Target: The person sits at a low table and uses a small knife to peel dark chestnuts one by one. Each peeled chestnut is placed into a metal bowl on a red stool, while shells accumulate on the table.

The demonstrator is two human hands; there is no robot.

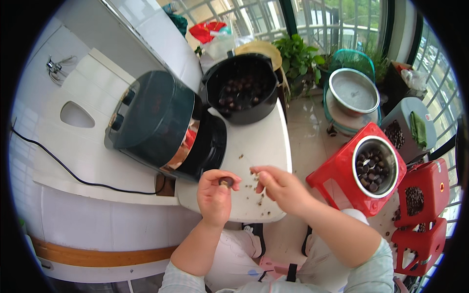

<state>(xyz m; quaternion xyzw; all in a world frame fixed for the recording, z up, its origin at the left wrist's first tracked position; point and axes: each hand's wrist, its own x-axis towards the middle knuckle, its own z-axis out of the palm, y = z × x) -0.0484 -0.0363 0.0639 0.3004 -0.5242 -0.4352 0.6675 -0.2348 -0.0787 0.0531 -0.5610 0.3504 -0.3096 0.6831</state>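
Observation:
Between the fingertips and thumb of my left hand (217, 196) is a dark brown chestnut (226, 181) with a pale patch. To its right, my right hand (280, 185) is raised over the white tabletop (256, 143), thumb and fingers pinched around small crumbly bits. More bits lie scattered on the table below it. Behind my left hand stands a dark green air fryer (155, 113) with its drawer bay empty. Its black basket (242, 115) sits on the table's far part and holds many dark chestnuts (243, 89).
A steel bowl of chestnuts (373, 172) rests on a red plastic stool (329, 179) at my right. Beyond it are a steel basin (353, 91), a grey bin (421, 110) and red stools (421, 194). A black cable (73, 174) crosses the white ledge at left.

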